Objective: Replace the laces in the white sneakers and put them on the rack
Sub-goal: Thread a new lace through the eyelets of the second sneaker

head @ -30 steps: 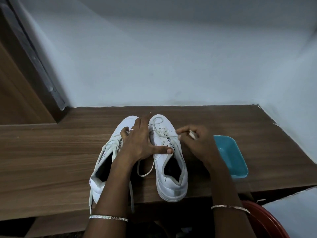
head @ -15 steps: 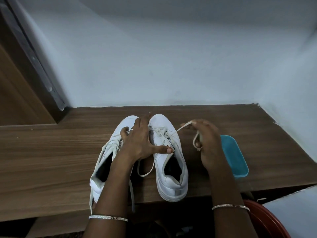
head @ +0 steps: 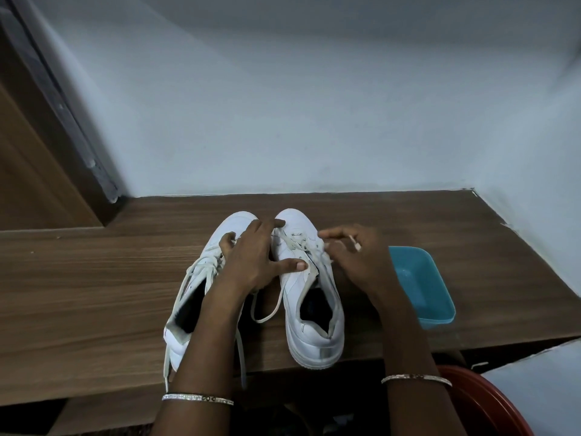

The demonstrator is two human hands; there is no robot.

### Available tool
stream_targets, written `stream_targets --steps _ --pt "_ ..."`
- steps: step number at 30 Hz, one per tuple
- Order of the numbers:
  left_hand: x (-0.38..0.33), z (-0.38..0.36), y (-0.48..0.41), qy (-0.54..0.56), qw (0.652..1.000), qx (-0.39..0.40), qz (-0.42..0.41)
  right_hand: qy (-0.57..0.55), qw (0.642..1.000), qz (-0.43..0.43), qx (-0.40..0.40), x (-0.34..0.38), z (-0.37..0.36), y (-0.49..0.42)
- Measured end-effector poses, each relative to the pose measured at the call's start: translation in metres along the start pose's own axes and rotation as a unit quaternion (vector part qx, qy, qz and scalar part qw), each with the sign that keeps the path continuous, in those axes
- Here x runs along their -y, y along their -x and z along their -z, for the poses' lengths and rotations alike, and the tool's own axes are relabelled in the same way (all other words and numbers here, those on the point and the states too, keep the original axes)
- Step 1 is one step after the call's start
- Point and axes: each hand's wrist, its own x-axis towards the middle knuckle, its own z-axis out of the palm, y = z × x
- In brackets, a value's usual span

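Note:
Two white sneakers stand side by side on the wooden shelf (head: 94,294), toes toward the wall. My left hand (head: 251,256) lies spread across both, its thumb pressing on the right sneaker (head: 311,309) beside the tongue and its fingers resting over the left sneaker (head: 201,287). My right hand (head: 352,256) is at the right sneaker's eyelets and pinches its white lace (head: 295,243) there. That lace is partly undone, and a loose loop of it lies on the shelf between the shoes. The left sneaker is still laced, with lace ends hanging over the shelf's front edge.
A turquoise plastic tray (head: 424,284) sits on the shelf just right of my right hand. White walls close the shelf at the back and right. A wooden door frame (head: 47,121) stands at the left. A red tub rim (head: 484,401) shows below at the lower right.
My right hand pulled a length of lace up and to the right from the right sneaker, then came back down to the eyelets. My left hand stayed pressed on the shoes.

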Motion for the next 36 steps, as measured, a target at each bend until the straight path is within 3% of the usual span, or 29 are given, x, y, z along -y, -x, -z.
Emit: stream_targets --steps 2,6,13,23,26,33,36 --pt "0.001 0.0 0.0 0.003 1.0 -0.006 -0.003 0.07 0.997 0.039 0.017 -0.003 -0.006 -0.001" --pt "0.002 -0.001 -0.001 0.001 1.0 -0.01 -0.002 0.038 0.995 0.067 0.062 -0.003 -0.01 -0.001" --pt "0.007 -0.002 -0.003 0.027 0.999 -0.026 -0.005 -0.058 0.993 -0.013 0.103 0.012 -0.006 0.005" --pt "0.003 0.002 -0.003 0.074 0.996 -0.052 0.026 -0.175 0.977 -0.108 0.053 0.01 0.004 0.006" --pt "0.0 0.001 -0.002 0.046 0.998 -0.027 0.035 -0.22 0.969 -0.111 0.003 0.01 0.009 0.006" --pt "-0.001 0.002 0.0 0.017 0.999 0.028 0.03 -0.429 0.888 -0.137 -0.092 0.005 0.027 0.001" --pt "0.001 0.005 -0.001 0.027 0.999 0.029 0.024 -0.402 0.896 -0.157 -0.102 0.004 0.027 0.0"
